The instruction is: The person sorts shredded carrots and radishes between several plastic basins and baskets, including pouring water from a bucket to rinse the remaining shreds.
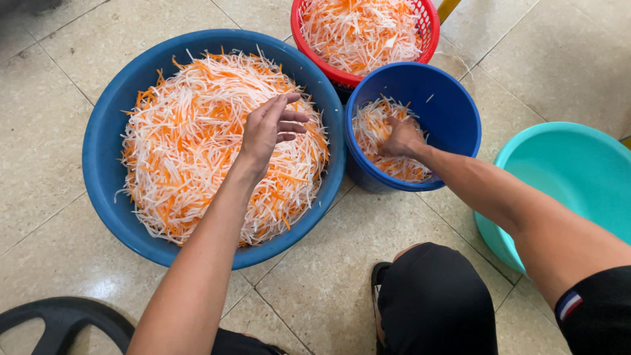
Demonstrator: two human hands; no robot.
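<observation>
The shredded white radish and orange carrot mix [197, 144] is heaped in the wide round blue plastic basin [98, 164] on the tiled floor [59, 52], filling most of it. The left hand [269, 128] hovers over the 3 o'clock side of the heap, its grip loose and wide, fingers half curled, holding nothing I can see. At 3 o'clock from the basin sits the smaller deep blue plastic bucket [453, 105], and the right hand [402, 137] is down inside it, pressed on the shreds at the bottom; can't tell if its grip is closed on any. I'd say scoop from the heap's edge with a cupped hand so strands don't trail onto the floor, and pack each handful flat. At 12 o'clock of the bucket is a red plastic mesh basket [427, 20] of the same shreds, and at 3 o'clock an empty turquoise plastic basin [578, 171].
</observation>
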